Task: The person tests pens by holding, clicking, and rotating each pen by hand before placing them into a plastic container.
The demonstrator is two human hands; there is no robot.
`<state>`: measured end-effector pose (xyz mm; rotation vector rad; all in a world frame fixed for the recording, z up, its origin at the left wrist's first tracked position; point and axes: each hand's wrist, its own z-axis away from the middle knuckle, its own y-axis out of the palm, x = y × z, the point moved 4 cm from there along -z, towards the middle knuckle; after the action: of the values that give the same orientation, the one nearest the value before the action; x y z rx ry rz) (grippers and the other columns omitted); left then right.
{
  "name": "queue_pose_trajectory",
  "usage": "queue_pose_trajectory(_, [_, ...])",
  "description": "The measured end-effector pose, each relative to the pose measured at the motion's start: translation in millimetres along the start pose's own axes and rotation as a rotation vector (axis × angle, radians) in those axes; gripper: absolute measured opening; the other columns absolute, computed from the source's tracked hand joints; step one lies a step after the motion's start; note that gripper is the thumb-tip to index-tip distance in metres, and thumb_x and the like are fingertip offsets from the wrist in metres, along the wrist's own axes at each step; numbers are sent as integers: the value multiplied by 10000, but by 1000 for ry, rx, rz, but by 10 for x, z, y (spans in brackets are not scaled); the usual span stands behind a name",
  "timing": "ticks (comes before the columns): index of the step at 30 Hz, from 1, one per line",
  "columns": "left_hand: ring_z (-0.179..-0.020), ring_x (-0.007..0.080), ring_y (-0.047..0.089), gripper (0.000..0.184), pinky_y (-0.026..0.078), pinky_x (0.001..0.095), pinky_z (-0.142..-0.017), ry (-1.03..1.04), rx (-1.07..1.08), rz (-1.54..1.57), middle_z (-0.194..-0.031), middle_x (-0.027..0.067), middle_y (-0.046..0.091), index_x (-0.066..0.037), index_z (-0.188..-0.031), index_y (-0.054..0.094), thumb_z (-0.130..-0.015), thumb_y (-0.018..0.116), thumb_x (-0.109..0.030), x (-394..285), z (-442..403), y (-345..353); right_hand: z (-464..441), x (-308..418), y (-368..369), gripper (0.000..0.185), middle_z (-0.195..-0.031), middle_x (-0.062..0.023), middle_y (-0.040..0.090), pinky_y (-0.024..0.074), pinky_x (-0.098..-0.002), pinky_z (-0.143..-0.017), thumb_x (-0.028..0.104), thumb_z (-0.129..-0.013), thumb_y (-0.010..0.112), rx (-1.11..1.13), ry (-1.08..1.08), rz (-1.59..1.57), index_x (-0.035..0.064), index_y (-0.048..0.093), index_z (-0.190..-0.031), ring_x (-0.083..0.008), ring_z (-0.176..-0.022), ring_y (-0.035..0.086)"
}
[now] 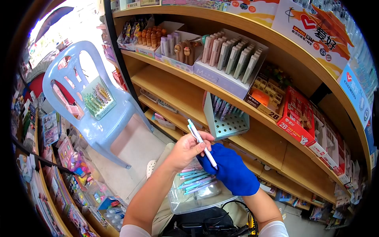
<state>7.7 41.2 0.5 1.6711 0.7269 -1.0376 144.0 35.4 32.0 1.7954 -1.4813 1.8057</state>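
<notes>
My left hand point(188, 149) pinches a white pen point(208, 153) with a light blue clip end, tilted with its lower end toward my right hand. A bunched blue cloth point(225, 160) covers my right hand point(241, 179) down to the wrist, so its fingers are hidden. The cloth lies against the lower part of the pen. Below both hands, a clear plastic bin point(179, 208) rests at my lap. Several pastel pens point(197, 181) lie in it, partly hidden by my hands.
A pale green pen display box point(227, 133) with holes sits tilted on the shelf ahead. Boxes of stationery point(221, 77) line the shelf above. On the left stands a blue plastic chair point(108, 132) bearing another pen box point(98, 97). Goods-filled shelves point(59, 197) run along the lower left.
</notes>
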Motion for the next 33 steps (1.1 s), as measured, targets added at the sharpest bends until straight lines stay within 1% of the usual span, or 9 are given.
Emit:
queue_pose_trajectory(3, [-771, 90, 507, 323, 406, 195, -677, 1, -11, 5, -864, 45, 554, 13, -1096, 490, -857, 569, -189, -10, 2, -4, -7, -10, 4, 89, -764, -92, 560, 420, -293, -633, 63, -771, 591, 116, 156, -162, 44, 548, -846, -229, -683, 534])
queue_pose_trajectory(11, [-775, 97, 517, 281, 405, 225, -692, 56, -67, 139, -832, 34, 559, -20, -1069, 512, -854, 573, -190, -84, 19, -36, -30, 153, -34, 84, -756, -80, 563, 430, -310, -644, 76, -750, 605, 7, -190, 183, 65, 582, -830, -231, -692, 543])
queue_pose_trajectory(14, [-759, 101, 524, 266, 413, 219, -680, 92, -104, 211, -819, 41, 556, -12, -1062, 507, -853, 572, -163, -99, 18, -89, -37, 186, -53, 139, -783, -84, 577, 440, -309, -643, 95, -759, 612, 23, 171, 44, 74, 610, -896, -241, -697, 548])
queue_pose_trajectory(17, [-745, 102, 528, 254, 418, 216, -681, 78, -123, 188, -810, 42, 559, -10, -1059, 507, -853, 571, -145, -106, 29, -70, 2, 119, -36, 183, -816, -61, 598, 448, -291, -658, 101, -768, 618, -65, 86, -1, 83, 619, -950, -204, -729, 568])
queue_pose_trajectory(20, [-745, 103, 536, 242, 427, 221, -696, 70, -133, 147, -811, 44, 567, -10, -1048, 515, -848, 580, -130, -123, 36, -47, 16, 21, -5, 190, -845, -41, 610, 453, -275, -678, 88, -778, 612, -33, 227, -211, 65, 617, -967, -156, -772, 576])
queue_pose_trajectory(23, [-731, 107, 539, 261, 420, 217, -676, 77, -160, 59, -808, 54, 580, -1, -1030, 523, -829, 605, -145, -115, 27, -33, -73, 166, -28, 185, -859, -36, 600, 446, -249, -673, 82, -793, 601, 117, 318, 7, 43, 608, -974, -118, -784, 556])
queue_pose_trajectory(28, [-764, 104, 550, 236, 431, 220, -717, 60, -172, -31, -826, 55, 590, -2, -1006, 536, -818, 616, -119, -77, 11, -1, 49, -52, 67, 176, -880, -28, 578, 423, -219, -641, 155, -840, 540, -53, 240, -441, 40, 589, -964, -95, -764, 525])
queue_pose_trajectory(31, [-783, 95, 551, 207, 438, 229, -746, 53, -195, -75, -835, 36, 587, -7, -989, 546, -813, 617, -89, -73, 11, 36, 39, -341, 116, 209, -889, -17, 577, 428, -234, -643, 205, -860, 504, -28, 252, -286, 49, 584, -974, -94, -764, 527])
queue_pose_trajectory(33, [-788, 88, 548, 192, 440, 233, -756, 82, -211, -129, -842, 23, 583, -8, -977, 552, -808, 617, -72, -34, 1, 42, -18, -412, 152, 207, -831, -69, 579, 434, -290, -624, 217, -853, 478, -56, 205, -133, 44, 584, -896, -171, -726, 542])
